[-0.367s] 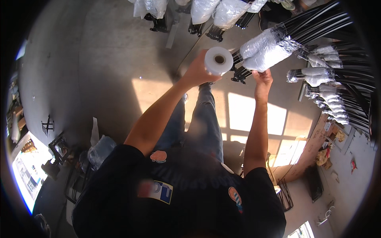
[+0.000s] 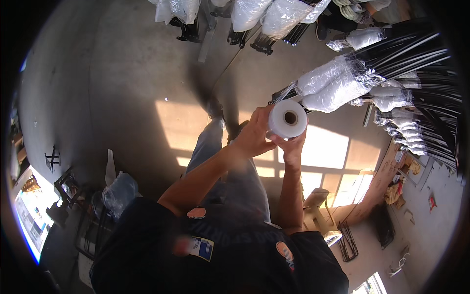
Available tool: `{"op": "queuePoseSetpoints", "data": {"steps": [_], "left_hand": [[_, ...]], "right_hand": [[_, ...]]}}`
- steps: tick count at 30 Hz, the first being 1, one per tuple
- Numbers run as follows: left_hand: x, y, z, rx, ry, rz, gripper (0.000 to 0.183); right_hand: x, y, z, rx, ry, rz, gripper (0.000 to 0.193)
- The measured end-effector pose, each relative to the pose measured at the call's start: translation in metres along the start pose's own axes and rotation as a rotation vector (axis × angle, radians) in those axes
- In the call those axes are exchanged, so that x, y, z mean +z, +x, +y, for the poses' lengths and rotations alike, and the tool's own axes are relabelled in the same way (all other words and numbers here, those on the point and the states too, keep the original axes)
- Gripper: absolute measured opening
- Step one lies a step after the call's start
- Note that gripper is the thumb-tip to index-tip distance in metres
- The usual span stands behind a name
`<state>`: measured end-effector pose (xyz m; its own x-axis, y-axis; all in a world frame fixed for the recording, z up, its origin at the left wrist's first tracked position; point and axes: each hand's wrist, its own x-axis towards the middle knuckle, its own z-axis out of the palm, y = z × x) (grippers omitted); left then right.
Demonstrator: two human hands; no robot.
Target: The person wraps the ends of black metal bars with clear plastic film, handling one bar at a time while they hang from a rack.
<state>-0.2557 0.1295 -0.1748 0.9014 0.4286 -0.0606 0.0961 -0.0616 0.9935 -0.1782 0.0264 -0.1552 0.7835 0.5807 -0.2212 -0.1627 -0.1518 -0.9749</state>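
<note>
A thick roll of clear stretch film (image 2: 287, 130), its hollow core facing up, is held between both hands. My left hand (image 2: 257, 132) wraps the roll's left side, fingers curled around it. My right hand (image 2: 293, 151) grips it from the near right side, thumb and fingers against its edge; the fingers behind the roll are hidden. Just beyond the roll is a film-wrapped white bundle end (image 2: 335, 83) on a bunch of long black rods (image 2: 409, 55). A strip of film runs near the bundle's left end, beside the roll.
More film-wrapped rod bundles (image 2: 409, 125) are stacked along the right. Other wrapped bundles (image 2: 249, 14) stand at the far side, near another person's dark shoe (image 2: 321, 28). A tan chair-like object (image 2: 317, 210) is at my right, and a clear plastic bag (image 2: 120, 191) at my left.
My right hand has left the wrapped bundle and come to the roll. The left hand and roll have moved right and nearer to me. My legs have shifted left.
</note>
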Motion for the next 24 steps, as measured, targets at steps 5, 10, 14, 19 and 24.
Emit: {"op": "queuePoseSetpoints", "data": {"steps": [5,10,14,19,24], "left_hand": [[-0.059,0.016,-0.041,-0.135,-0.079,-0.231,0.061],[-0.034,0.116,-0.044,0.105,-0.146,-0.613,0.065],[0.0,0.156,-0.044,-0.271,-0.022,-1.279,0.07],[0.002,0.12,-0.052,-0.23,-0.463,-0.96,0.067],[0.02,0.093,-0.088,-0.342,-0.989,-0.457,0.061]], "right_hand": [[-0.008,-0.002,-0.016,-0.145,-0.182,-0.002,0.081],[-0.037,-0.019,-0.005,-0.001,0.12,0.1,0.088],[-0.062,-0.028,0.01,-0.169,-0.001,0.201,0.103],[-0.113,-0.026,0.055,0.069,0.481,0.123,0.103],[-0.108,-0.007,0.056,0.083,0.6,0.05,0.101]]}}
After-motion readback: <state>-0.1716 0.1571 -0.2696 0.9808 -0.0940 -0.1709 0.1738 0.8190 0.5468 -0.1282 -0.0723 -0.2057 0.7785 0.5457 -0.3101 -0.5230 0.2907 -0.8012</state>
